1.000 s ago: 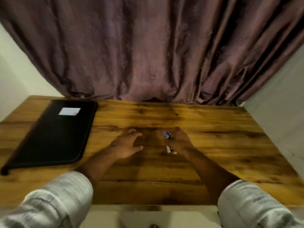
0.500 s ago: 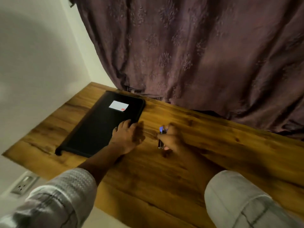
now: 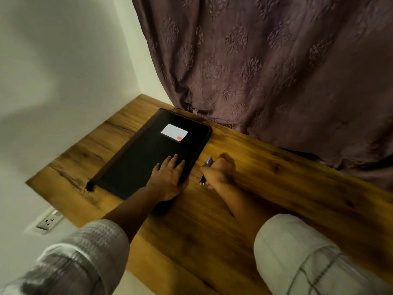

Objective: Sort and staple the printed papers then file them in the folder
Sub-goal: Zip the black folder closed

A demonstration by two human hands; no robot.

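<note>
A black folder (image 3: 140, 160) with a white label (image 3: 174, 132) lies closed on the left part of the wooden table (image 3: 265, 188). My left hand (image 3: 168, 177) rests flat on the folder's near right corner, fingers straight. Just to the right, my right hand (image 3: 217, 174) grips a small stapler (image 3: 204, 173) with a blue tip and a metal end, held against the tabletop. No printed papers are in view.
A purple patterned curtain (image 3: 276, 71) hangs behind the table. A white wall (image 3: 63, 71) stands on the left, with a power socket (image 3: 47, 222) below the table edge. Bare wood stretches to the right of my hands.
My left hand slid left from the bare table onto the folder's corner. The view swung left and tilted. My right hand kept hold of the stapler in about the same spot.
</note>
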